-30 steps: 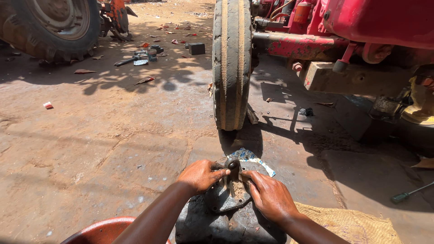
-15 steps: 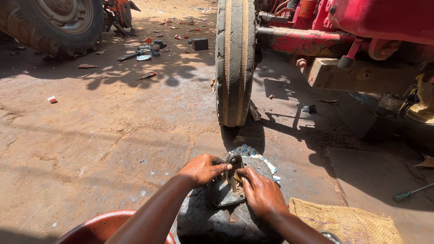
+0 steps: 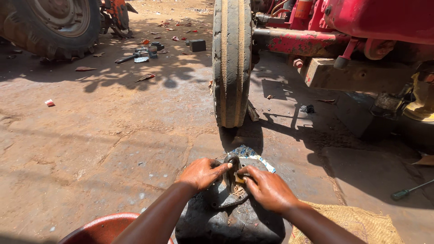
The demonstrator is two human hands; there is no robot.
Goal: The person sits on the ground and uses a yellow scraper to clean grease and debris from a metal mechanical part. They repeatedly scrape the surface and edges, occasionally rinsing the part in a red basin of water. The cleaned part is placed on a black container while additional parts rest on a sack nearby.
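A round grey metal part (image 3: pixel 228 192) is set on a dark block (image 3: pixel 230 223) on the ground, just short of the tractor's front tyre (image 3: pixel 232 63). Left hand (image 3: pixel 201 173): grip narrow, fingers pressed on the part's upper rim. Right hand (image 3: pixel 267 192): grip pinched on a small yellowish piece (image 3: pixel 238 178) at the part's centre. A red basin (image 3: pixel 101 230) is seen at lower left, burlap sacking (image 3: pixel 357 226) at lower right.

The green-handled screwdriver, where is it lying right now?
In the head view the green-handled screwdriver lies on the ground at the far right edge, in shade beyond the burlap sack and to the right of the right hand.
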